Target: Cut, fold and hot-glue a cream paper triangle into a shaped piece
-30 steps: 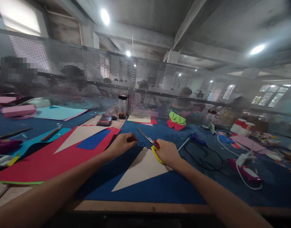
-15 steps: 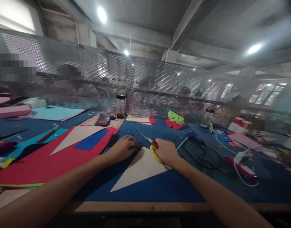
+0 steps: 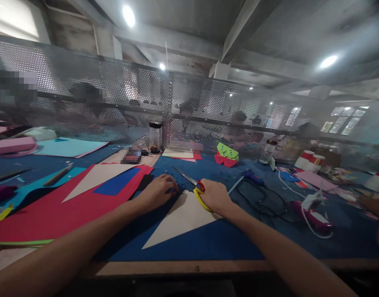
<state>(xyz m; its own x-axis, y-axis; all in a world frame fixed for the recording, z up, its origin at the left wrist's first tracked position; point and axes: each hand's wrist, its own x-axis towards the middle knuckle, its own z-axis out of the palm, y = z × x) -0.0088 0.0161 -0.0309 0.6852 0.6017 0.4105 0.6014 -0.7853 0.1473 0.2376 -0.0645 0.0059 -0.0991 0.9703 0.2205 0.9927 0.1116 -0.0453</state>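
My right hand (image 3: 214, 196) is wrapped round the yellow and red handles of a pair of scissors (image 3: 192, 184), whose blades point up and left over the blue table cover. My left hand (image 3: 158, 191) lies on the table just left of the blades, fingers curled and pressing down by the tip of a white paper triangle (image 3: 180, 219). Small dark blue scraps (image 3: 177, 181) are scattered between the two hands. What the left fingertips pinch, if anything, is too small to make out.
A red sheet (image 3: 53, 214) with a white triangle and a blue rectangle lies at the left. A glue gun (image 3: 313, 214) with tangled cords sits to the right. A jar (image 3: 154, 137), green and red paper shapes (image 3: 227, 154) and a mesh screen (image 3: 189, 103) stand behind. Another person's hand (image 3: 373, 206) shows at far right.
My left hand has slid slightly down and left onto the table by the triangle's tip. The view has drifted a little; the right hand still holds the scissors.
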